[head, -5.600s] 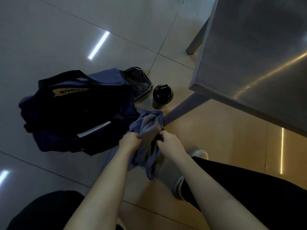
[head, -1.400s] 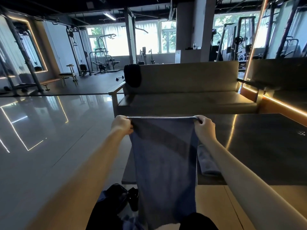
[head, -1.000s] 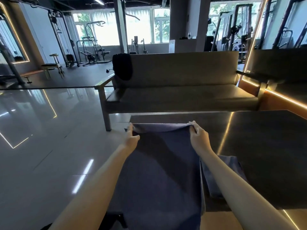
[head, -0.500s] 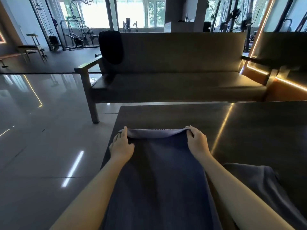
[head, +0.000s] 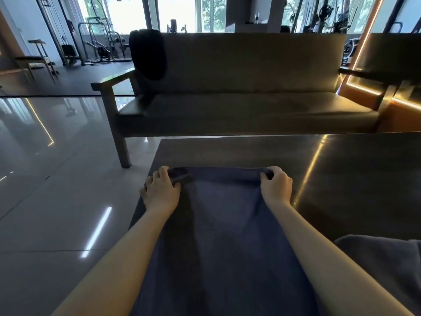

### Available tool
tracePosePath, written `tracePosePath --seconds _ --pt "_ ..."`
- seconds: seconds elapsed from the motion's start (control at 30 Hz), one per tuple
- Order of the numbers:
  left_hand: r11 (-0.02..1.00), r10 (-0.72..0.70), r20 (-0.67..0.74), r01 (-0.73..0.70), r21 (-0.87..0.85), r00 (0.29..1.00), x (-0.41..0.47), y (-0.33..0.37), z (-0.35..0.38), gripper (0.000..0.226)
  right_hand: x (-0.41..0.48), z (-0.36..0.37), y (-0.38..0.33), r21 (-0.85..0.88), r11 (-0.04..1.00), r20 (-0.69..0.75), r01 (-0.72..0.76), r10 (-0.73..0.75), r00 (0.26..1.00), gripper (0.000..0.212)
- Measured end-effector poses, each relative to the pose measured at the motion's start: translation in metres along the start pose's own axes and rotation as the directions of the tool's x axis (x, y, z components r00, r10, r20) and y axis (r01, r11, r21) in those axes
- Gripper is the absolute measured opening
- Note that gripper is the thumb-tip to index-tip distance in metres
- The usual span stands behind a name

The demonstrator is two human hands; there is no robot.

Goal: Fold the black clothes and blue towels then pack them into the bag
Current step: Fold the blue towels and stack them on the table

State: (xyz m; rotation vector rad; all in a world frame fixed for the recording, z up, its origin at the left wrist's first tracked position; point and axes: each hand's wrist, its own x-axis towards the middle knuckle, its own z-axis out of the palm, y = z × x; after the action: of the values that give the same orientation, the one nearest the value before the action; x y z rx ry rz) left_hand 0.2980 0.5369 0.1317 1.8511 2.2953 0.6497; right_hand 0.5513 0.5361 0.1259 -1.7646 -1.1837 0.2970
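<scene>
Dark worktop [head: 341,179] fills the near field, with a long sofa [head: 250,99] beyond it. Blue towel [head: 223,236] lies flat on the worktop's left part. Its long axis runs straight away from the person, near end out of frame below, far short edge bunched into a low roll. Second blue cloth [head: 382,258] sits to the right, just beside it. Black garment [head: 148,55] hangs over the sofa back, well apart; bag not in view. Left hand [head: 160,190] pinches the far-left corner, thumb on the cloth, fingers curled over the rolled edge. Right hand [head: 276,187] grips the far-right corner, fingers curled round it. Both sit level at the far edge, neither nearer. The likely fold brings that edge back along the long axis toward the body.
</scene>
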Motion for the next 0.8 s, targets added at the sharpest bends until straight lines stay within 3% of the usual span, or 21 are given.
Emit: tracePosePath --seconds 0.1,0.3,0.43,0.53,0.63,0.73,0.8 --pt "0.988 0.112 0.019 -0.113 0.107 0.994 0.004 -0.007 0.008 0.041 0.002 0.004 0.001 0.061 0.998 -0.056 -0.006 0.009 0.998 0.019" --pt "0.986 0.042 0.183 -0.07 0.151 0.982 0.015 -0.006 0.01 0.052 0.011 0.012 0.009 -0.064 0.997 -0.024 0.04 -0.041 0.999 0.011" --pt "0.985 0.02 0.251 -0.063 0.164 0.968 0.017 -0.007 0.009 0.056 0.003 0.014 0.011 -0.284 0.931 0.19 0.23 -0.181 0.965 0.023" --pt "0.979 0.043 0.142 -0.07 0.192 0.989 0.017 -0.003 0.006 0.051 0.001 0.011 0.005 -0.477 0.852 0.276 0.216 -0.088 0.957 0.042" --pt "0.98 0.059 -0.057 -0.047 0.196 0.997 0.019 -0.006 0.006 0.038 0.003 0.01 0.002 -0.557 0.805 0.25 0.206 -0.074 0.965 0.042" --pt "1.0 -0.012 -0.045 0.012 -0.001 0.999 0.031 -0.01 0.003 0.033 0.009 0.011 0.003 -0.501 0.842 0.158 0.198 -0.136 0.978 0.033" --pt "0.999 0.027 -0.029 -0.028 -0.019 0.999 0.039 -0.012 0.001 0.025 0.016 0.013 0.005 -0.396 0.9 0.14 0.185 -0.139 0.98 0.028"
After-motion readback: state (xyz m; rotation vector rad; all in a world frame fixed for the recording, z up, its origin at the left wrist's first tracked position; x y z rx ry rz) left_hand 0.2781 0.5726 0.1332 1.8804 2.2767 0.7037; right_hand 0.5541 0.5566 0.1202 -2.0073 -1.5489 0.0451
